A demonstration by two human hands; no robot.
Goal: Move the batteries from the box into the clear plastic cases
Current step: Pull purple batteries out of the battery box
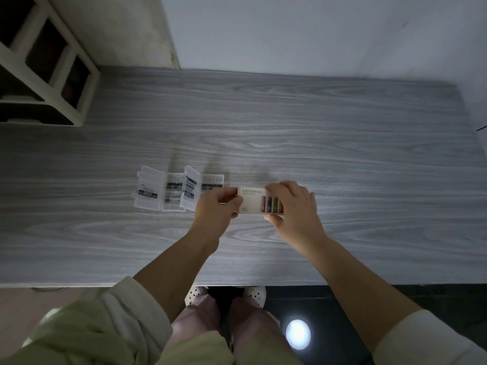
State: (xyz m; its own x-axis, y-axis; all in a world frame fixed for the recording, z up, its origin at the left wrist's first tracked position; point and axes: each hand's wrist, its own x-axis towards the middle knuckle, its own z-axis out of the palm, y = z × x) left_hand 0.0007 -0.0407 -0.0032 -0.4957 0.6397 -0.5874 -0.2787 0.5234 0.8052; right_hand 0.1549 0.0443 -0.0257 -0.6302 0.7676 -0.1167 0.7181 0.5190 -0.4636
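Both hands on battery box (253, 201) above grey table (342, 143): left hand (213, 212) pinching its left end, right hand (295, 209) clasping its right end. Two clear plastic cases (158, 189), lids open, just left of box.

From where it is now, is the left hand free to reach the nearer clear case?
Probably not yet. The left hand is gripping the left end of the battery box, shared with the right hand. The nearer clear case lies open right beside it, nothing between them.

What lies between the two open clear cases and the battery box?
In the head view, only the left hand: it overlaps the nearer clear case and grips the battery box's left end. No table shows between.
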